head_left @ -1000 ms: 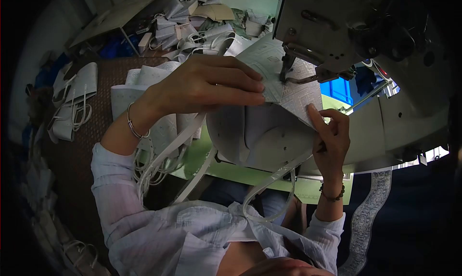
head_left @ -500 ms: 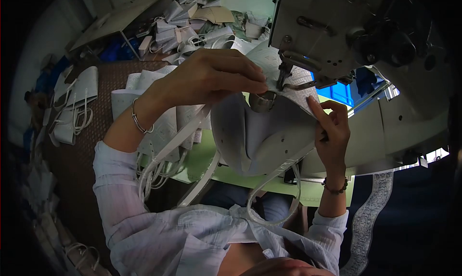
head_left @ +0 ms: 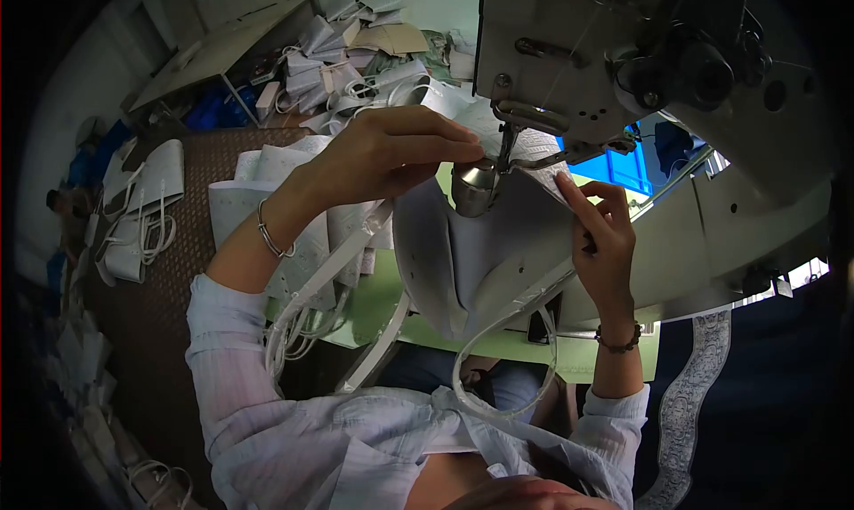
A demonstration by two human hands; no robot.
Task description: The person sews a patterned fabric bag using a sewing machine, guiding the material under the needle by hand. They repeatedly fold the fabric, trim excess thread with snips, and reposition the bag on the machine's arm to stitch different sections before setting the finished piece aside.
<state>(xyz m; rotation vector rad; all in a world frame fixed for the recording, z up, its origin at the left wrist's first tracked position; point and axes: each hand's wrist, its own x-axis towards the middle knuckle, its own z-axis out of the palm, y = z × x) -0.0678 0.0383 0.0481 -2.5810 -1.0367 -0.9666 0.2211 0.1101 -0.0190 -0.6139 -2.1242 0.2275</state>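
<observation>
A pale grey shaped fabric piece (head_left: pixel 485 265) with a patterned white edge hangs over the round post (head_left: pixel 474 188) of a sewing machine (head_left: pixel 614 74). My left hand (head_left: pixel 391 154) pinches the piece's upper edge just left of the presser foot (head_left: pixel 509 154). My right hand (head_left: pixel 598 243) grips the edge on the right, forefinger stretched toward the foot. A white strap (head_left: pixel 498 332) loops down from the piece to my lap.
A stack of white patterned pieces with straps (head_left: pixel 267 190) lies on the brown table at left, more of them (head_left: pixel 142 198) farther left and piled at the back (head_left: pixel 356 52). A green surface (head_left: pixel 365 301) lies under the machine. A patterned strip (head_left: pixel 689 403) hangs at the right.
The fabric piece has turned and slid around the post, baring its metal top. Both hands shifted left and down with it, staying on its edge.
</observation>
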